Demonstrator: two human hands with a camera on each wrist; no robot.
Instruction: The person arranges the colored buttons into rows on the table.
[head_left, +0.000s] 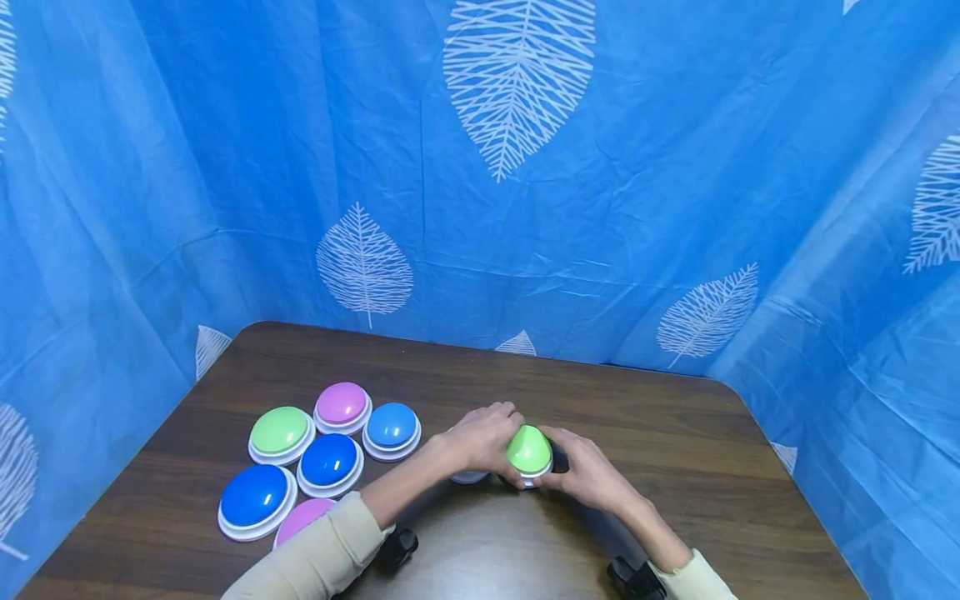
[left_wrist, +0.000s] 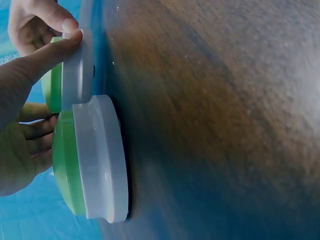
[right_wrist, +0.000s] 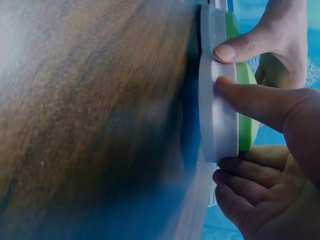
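Observation:
Both hands hold one light-green domed push button [head_left: 528, 450] with a white base, near the middle of the table. My left hand [head_left: 483, 437] grips its left side, the thumb [left_wrist: 52, 56] pressed along the white rim. From the other side my right hand [head_left: 588, 467] grips it, with thumb [right_wrist: 260, 102] on the base and fingers [right_wrist: 250, 185] round the far edge. In the right wrist view its base looks slightly off the table. A second green button [left_wrist: 100, 160] sits on the table beside it; in the head view my left hand mostly hides it.
On the table's left stand several more domed buttons: a green one [head_left: 279, 431], a pink one [head_left: 341, 403], a light-blue one [head_left: 392, 426], two dark-blue ones [head_left: 328, 460], and another pink one [head_left: 302, 518] partly behind my left sleeve. A blue leaf-print curtain [head_left: 465, 250] surrounds the wooden table [head_left: 675, 417].

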